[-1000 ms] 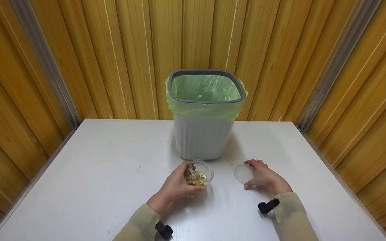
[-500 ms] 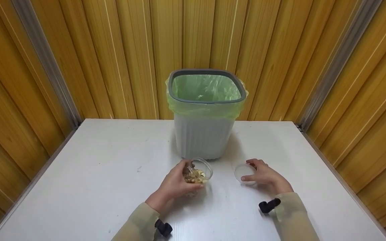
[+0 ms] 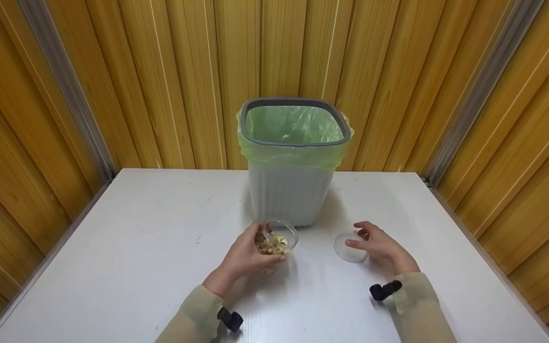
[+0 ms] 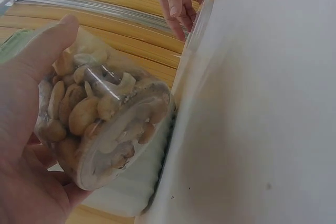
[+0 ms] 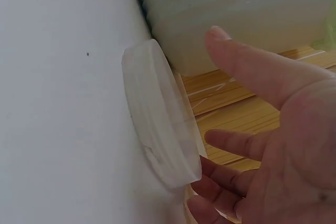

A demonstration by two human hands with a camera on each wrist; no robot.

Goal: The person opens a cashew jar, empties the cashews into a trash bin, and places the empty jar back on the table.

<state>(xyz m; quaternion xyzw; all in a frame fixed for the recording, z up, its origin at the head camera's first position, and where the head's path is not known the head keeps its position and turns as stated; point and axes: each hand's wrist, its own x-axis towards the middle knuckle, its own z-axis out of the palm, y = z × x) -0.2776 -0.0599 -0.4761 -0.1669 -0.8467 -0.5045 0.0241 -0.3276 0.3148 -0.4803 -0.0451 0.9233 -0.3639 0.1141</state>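
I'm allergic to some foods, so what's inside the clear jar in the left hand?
Brown and pale nut-like pieces, some curved, show through the wall of the clear jar. The left hand covers part of it, and the pile's middle is hidden.

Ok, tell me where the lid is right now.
In the head view, the lid lies on the table, right of the jar, in front of the bin, by the right hand.

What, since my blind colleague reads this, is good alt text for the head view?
A person's left hand holds a tilted clear tub of nut-like pieces over a white table. The right hand is beside a translucent lid on the table; a pale bin with a green liner stands behind.
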